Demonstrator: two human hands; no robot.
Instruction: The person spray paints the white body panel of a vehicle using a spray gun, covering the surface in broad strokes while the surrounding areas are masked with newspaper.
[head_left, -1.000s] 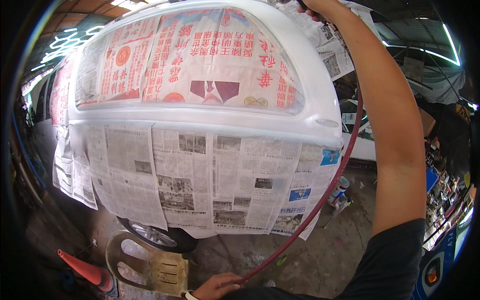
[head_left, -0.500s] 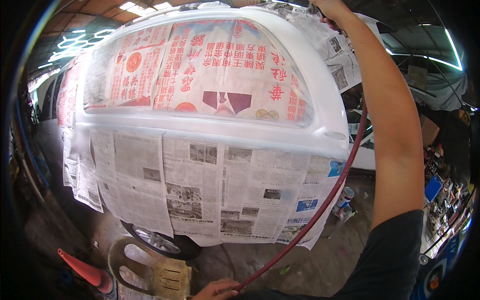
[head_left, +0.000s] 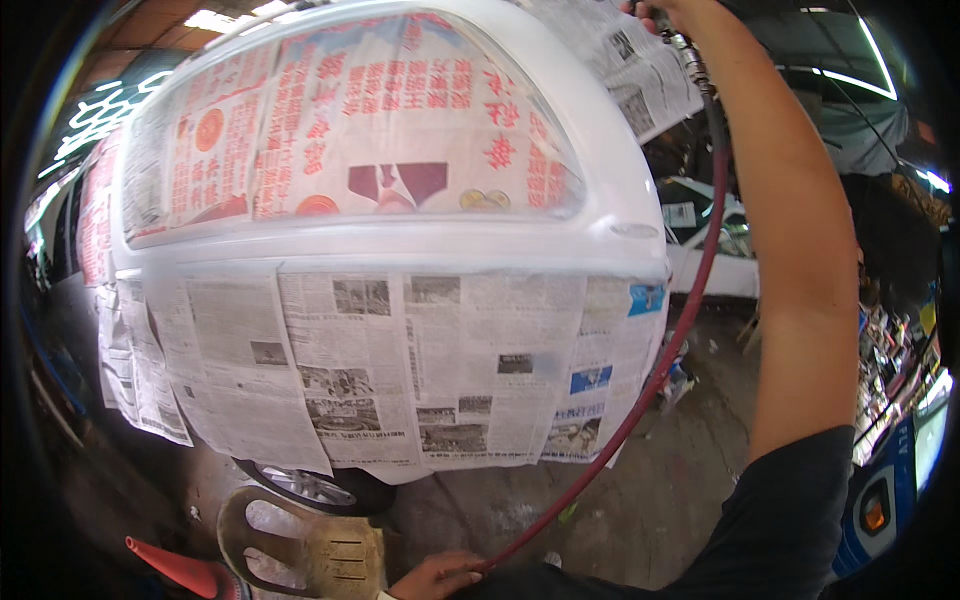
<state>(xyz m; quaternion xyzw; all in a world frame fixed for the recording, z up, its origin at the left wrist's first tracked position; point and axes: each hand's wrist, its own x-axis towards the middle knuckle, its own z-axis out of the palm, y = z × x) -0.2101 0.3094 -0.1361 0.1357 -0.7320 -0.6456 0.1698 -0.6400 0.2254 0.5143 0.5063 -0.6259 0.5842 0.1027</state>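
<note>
My right arm is raised, with my right hand (head_left: 675, 14) at the top edge, closed on a tool that lies mostly beyond the picture. A metal coupling (head_left: 688, 58) below that hand joins the tool to a dark red hose (head_left: 640, 410). The hose sags past the car's corner down to my left hand (head_left: 440, 576), whose fingers are closed round it at the lower edge. In front of me stands a white car body (head_left: 620, 180). Its side window is masked with red-printed paper (head_left: 400, 130), its lower side with newspaper sheets (head_left: 500, 350).
Below the car a wheel (head_left: 320, 490) shows, beside a yellowish plastic chair (head_left: 345, 560) and an orange traffic cone (head_left: 165, 565). Another newspaper-covered surface (head_left: 630, 70) lies behind the corner. Cluttered goods (head_left: 890, 350) and a blue vehicle (head_left: 875, 510) are at the right.
The car has shifted left and slightly up in the picture. The metal coupling under my right hand has come into view. My left hand stays on the hose.
</note>
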